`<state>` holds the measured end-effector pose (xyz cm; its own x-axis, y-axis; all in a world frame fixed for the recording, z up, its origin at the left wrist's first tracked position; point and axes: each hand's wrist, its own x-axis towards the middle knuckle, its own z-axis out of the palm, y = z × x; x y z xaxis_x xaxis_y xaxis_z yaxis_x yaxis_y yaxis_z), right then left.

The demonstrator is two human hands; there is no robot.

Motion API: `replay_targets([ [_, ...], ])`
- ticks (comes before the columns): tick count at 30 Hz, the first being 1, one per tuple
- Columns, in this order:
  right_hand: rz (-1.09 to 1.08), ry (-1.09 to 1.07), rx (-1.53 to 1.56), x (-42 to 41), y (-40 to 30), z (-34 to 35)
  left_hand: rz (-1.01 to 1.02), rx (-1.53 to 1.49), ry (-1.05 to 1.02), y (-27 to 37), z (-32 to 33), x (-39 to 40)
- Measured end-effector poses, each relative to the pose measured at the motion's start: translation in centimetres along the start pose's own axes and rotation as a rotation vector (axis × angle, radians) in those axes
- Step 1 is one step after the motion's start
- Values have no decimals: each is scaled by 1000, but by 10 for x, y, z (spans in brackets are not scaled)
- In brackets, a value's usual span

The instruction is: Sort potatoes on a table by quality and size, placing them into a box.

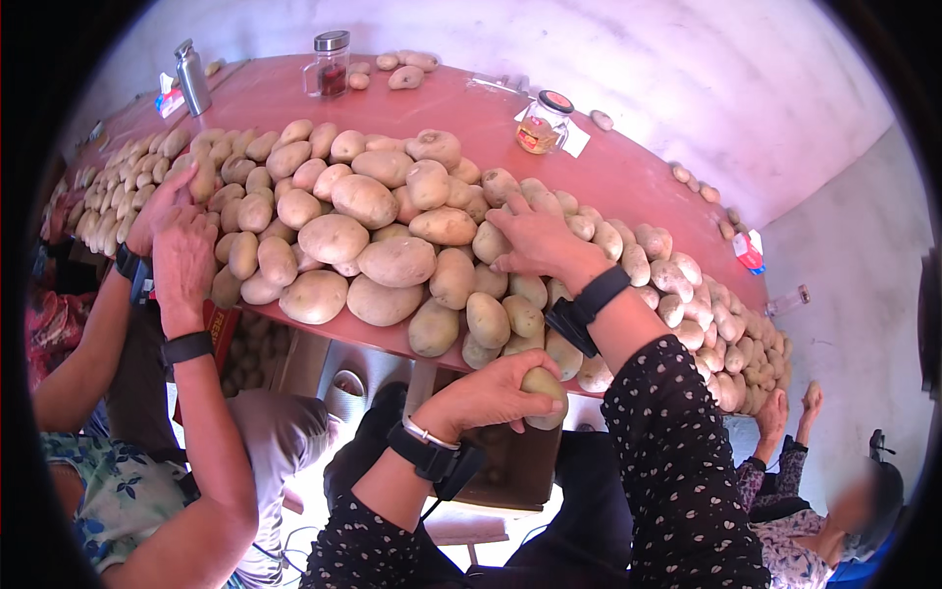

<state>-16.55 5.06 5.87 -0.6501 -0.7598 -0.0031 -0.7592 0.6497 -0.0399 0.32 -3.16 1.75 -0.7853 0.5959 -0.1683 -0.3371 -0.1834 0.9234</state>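
My left hand [489, 394] holds a greenish-tan potato [545, 398] just off the table's near edge, above an open cardboard box [519, 460]. Up on the heap, my right hand [541, 239] has its thumb and fingers around another potato [489, 244]; whether that one is lifted I cannot tell. Large potatoes [398, 261] lie piled left of my right hand. Smaller, greener potatoes [487, 320] sit between my two hands, along the edge. Both my wrists wear black straps.
The red table [449, 99] carries a long potato heap. At the back stand a steel bottle [193, 77], a glass mug [333, 66] and a lidded jar [544, 124]. Co-workers' hands [184, 258] are close at left; another person's hands [773, 416] are at far right.
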Motion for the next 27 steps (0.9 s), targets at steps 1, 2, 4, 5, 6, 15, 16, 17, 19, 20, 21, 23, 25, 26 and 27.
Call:
replay_targets([
  [1,16,-24,6,4,1,0,1,12,1,0,0,0],
  [2,42,-65,7,6,1,0,6,20,6,0,-1,-1],
  [4,47,-120,59,4,5,-6,17,38,13,0,-1,-1],
  [5,60,-160,79,1,7,-9,26,49,14,0,-1,-2],
  [6,55,-197,41,-1,6,-12,37,59,16,-1,-2,-1],
  [15,190,17,552,-54,-3,-46,27,7,97,-1,-2,1],
  [16,206,-16,673,-64,-3,-53,28,-2,115,0,-1,1],
  [17,201,-40,808,-75,-3,-59,19,-11,116,1,-1,0],
  [19,189,-97,792,-104,-7,-67,-12,-26,124,2,-1,-1],
  [20,180,-121,778,-117,-10,-69,2,8,136,3,-2,-2],
  [21,169,-168,738,-131,-13,-70,-3,39,151,3,-2,-2],
  [23,165,-264,656,-153,-16,-66,-31,105,181,3,-3,-3],
  [25,212,-372,735,-168,-18,-55,-76,175,196,2,-5,-3],
  [26,222,-400,721,-174,-20,-48,-77,223,201,1,-5,-3],
  [27,218,-413,737,-178,-21,-42,-96,266,172,-1,-5,-3],
])
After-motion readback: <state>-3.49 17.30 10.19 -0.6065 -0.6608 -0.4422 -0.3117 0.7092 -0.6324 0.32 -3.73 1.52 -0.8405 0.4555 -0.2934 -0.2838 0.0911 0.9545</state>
